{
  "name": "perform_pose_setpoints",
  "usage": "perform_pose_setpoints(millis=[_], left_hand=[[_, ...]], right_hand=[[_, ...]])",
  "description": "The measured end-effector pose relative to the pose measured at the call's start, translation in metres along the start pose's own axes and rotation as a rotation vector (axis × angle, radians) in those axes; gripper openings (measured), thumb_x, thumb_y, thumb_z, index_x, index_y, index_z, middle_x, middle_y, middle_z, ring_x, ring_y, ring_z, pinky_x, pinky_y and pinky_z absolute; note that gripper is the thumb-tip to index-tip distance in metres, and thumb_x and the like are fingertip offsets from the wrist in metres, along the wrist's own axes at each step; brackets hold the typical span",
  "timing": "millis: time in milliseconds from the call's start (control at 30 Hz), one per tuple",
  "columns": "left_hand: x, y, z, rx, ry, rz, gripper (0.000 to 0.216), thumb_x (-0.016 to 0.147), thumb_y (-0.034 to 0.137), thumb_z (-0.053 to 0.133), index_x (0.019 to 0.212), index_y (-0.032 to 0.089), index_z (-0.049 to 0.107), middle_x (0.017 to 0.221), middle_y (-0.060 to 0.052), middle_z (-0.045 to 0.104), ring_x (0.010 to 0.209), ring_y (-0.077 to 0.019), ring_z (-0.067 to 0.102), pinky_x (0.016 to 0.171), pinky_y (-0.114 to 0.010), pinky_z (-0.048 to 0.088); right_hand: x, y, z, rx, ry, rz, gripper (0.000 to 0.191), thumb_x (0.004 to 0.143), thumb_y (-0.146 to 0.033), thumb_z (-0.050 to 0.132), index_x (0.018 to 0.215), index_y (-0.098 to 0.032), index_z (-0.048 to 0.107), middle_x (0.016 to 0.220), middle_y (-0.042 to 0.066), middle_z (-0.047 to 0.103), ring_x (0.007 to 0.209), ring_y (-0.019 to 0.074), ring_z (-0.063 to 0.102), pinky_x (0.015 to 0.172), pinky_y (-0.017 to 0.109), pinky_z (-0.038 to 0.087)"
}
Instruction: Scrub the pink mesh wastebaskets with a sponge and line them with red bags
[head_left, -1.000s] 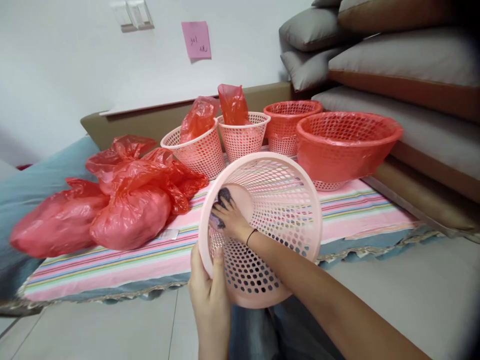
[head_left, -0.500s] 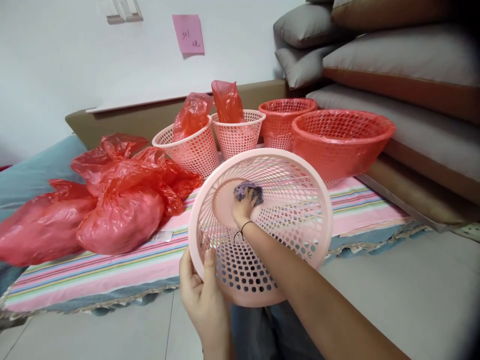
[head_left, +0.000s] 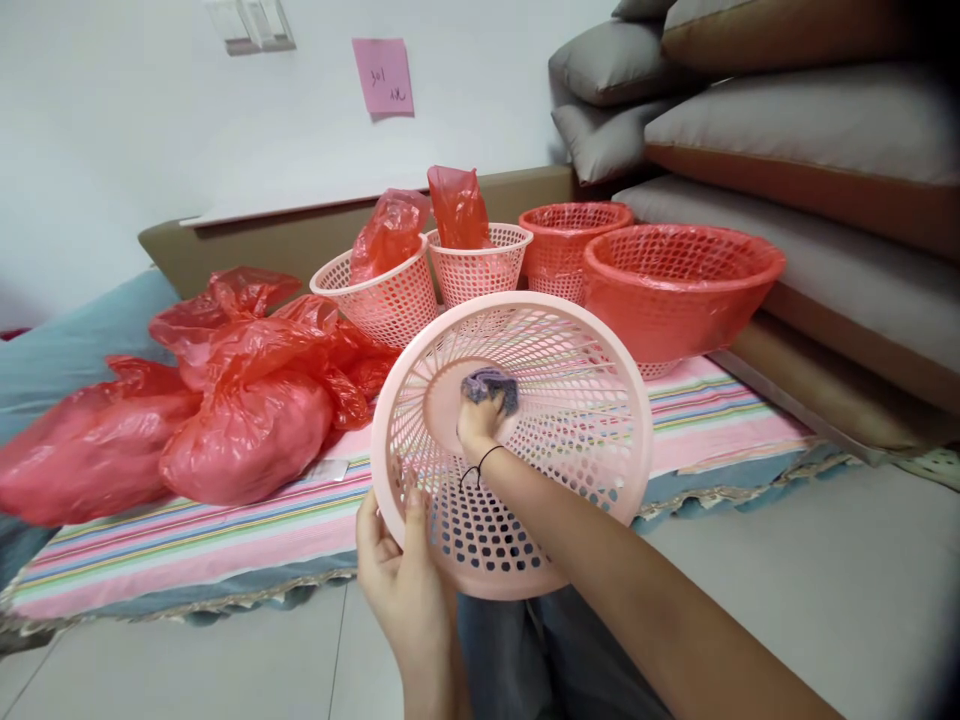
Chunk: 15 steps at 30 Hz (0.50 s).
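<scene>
A pale pink perforated basket [head_left: 570, 440] is tipped on its side, its open mouth facing me. My left hand [head_left: 401, 580] grips its lower left rim, thumb over the edge. My right hand [head_left: 477, 425] reaches deep inside and is closed on a small dark grey cloth [head_left: 491, 385], pressed against the basket's solid bottom. A thin black band circles my right wrist.
Several red plastic bags [head_left: 240, 400] lie on a striped cloth [head_left: 225, 525] at left. Behind stand two pink baskets [head_left: 480, 265] with red bags inside, a red basket [head_left: 570, 240] and a wide red-lined basket [head_left: 679, 285]. Cushions [head_left: 787, 130] are stacked at right. Grey floor tiles lie below.
My right hand and the cloth have slid from the left side of the basket's bottom toward its upper right. The basket has turned slightly, its mouth now facing me more squarely.
</scene>
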<state>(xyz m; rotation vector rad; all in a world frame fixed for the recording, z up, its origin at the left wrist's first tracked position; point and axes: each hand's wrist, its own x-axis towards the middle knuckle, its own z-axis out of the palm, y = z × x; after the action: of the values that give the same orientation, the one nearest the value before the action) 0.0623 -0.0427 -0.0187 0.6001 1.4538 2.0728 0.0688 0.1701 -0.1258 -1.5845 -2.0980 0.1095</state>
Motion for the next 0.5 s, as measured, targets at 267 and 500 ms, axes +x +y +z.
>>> perform_pose_setpoints(millis=[267,500], left_hand=[[-0.002,-0.001,0.000,0.016,-0.001,0.026,0.040,0.081,0.031,0.077,0.119,0.026,0.068,0.127,-0.005,0.069,0.118,-0.0224,0.063,0.105,-0.037,0.047],[0.001,-0.006,-0.005,0.069,-0.017,0.056,0.040,0.082,0.032,0.075,0.120,0.025,0.066,0.125,-0.005,0.068,0.116,-0.0227,0.063,0.104,-0.038,0.047]], right_hand=[[-0.022,0.007,-0.031,0.115,-0.185,-0.287,0.062,0.089,-0.030,0.059,0.148,-0.015,0.046,0.163,0.012,0.029,0.151,0.0422,0.014,0.120,0.060,0.017],[-0.020,0.035,-0.040,-0.060,-0.263,-0.667,0.054,0.092,-0.011,0.047,0.146,-0.013,0.048,0.160,0.009,0.037,0.152,0.0308,0.019,0.124,0.053,0.011]])
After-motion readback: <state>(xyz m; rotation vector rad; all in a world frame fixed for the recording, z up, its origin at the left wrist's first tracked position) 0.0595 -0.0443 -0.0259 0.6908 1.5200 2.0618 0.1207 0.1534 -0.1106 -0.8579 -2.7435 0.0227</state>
